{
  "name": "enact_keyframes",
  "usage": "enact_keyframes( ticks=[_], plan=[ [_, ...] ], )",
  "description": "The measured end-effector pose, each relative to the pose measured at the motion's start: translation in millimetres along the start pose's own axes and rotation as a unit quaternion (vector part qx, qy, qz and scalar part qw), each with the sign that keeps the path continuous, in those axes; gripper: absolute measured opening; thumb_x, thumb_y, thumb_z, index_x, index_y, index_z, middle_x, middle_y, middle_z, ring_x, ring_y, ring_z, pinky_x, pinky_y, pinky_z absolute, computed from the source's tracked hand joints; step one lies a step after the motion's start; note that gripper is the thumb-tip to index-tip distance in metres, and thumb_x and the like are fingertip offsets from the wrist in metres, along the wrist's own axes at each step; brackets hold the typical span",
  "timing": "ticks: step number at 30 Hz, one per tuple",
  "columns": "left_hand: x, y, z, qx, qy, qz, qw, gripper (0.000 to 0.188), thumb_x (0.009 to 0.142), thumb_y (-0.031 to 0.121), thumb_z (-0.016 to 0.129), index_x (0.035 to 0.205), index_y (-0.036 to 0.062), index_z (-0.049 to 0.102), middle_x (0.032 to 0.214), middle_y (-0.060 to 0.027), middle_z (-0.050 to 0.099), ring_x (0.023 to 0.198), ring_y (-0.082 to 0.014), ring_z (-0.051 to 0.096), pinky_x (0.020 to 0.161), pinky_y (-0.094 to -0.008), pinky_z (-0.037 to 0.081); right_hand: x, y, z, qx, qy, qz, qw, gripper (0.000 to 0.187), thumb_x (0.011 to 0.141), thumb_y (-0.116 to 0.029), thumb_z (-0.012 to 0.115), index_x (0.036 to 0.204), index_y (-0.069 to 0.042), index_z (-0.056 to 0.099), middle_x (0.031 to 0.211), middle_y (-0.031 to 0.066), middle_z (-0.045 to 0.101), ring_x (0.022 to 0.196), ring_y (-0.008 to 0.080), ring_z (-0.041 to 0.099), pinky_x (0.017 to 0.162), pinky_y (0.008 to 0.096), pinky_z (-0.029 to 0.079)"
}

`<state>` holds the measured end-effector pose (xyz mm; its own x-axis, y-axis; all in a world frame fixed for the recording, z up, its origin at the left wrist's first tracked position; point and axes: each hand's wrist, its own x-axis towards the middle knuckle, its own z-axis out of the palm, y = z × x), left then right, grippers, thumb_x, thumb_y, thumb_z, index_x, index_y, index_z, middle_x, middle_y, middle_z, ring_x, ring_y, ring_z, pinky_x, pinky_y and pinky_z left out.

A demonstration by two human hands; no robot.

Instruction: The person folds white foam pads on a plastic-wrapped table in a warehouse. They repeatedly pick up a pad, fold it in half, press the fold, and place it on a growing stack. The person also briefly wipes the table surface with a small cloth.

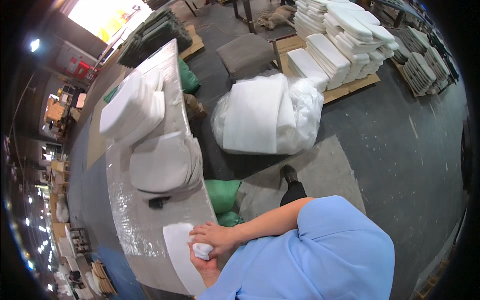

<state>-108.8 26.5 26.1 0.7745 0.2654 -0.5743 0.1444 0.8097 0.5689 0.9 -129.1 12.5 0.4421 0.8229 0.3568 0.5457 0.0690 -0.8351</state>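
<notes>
Head view: Left hand (205, 270) and right hand (220, 237) close together around 1 white wad (202, 251) above a white sheet (176, 246) on the table (131, 212); work appears unfinished, and whether the stacked pads (125, 107) are done is unclear.

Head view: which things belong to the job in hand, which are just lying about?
Apparently in use:
- white wad at the hands
- flat white piece
- table

Apparently lying about:
- green sack
- small black object
- brown seat
</notes>
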Motion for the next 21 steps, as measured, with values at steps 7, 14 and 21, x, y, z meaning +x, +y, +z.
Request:
enact_keyframes(
  ticks=[7, 14, 21],
  plan=[
    [100, -49, 125, 0.183, -0.039, 0.018, 0.982, 0.047, 0.112, 0.042, 0.051, 0.146, 0.0094, 0.057, 0.135, -0.0106, 0.068, 0.119, -0.0289, 0.07, 0.097, -0.0454, 0.06, -27, 64, -144, 0.157, 0.052, 0.064, 0.984, 0.1, 0.083, -0.034, 0.083, 0.163, -0.005, 0.032, 0.157, 0.025, 0.045, 0.148, 0.0449, 0.042, 0.12, 0.0508, 0.037],
    [164, -78, 221, 0.259, -0.082, 0.015, 0.962, 0.075, 0.11, 0.044, 0.057, 0.169, 0.0116, 0.023, 0.15, -0.0139, 0.055, 0.126, -0.0267, 0.064, 0.1, -0.0415, 0.058, -45, 113, -242, 0.145, 0.061, 0.102, 0.982, 0.094, 0.084, -0.03, 0.082, 0.162, -0.009, 0.035, 0.154, 0.0198, 0.05, 0.144, 0.0399, 0.048, 0.119, 0.0496, 0.039],
    [198, -64, 249, 0.239, -0.073, -0.048, 0.967, 0.107, 0.099, 0.058, 0.07, 0.173, 0.0226, 0.002, 0.154, -0.0143, 0.049, 0.133, -0.0313, 0.058, 0.108, -0.0463, 0.053, -13, 131, -267, 0.03, 0.074, 0.112, 0.991, 0.071, 0.082, -0.027, 0.079, 0.146, -0.013, 0.052, 0.143, 0.0134, 0.059, 0.138, 0.0331, 0.054, 0.112, 0.0571, 0.042]
  ],
)
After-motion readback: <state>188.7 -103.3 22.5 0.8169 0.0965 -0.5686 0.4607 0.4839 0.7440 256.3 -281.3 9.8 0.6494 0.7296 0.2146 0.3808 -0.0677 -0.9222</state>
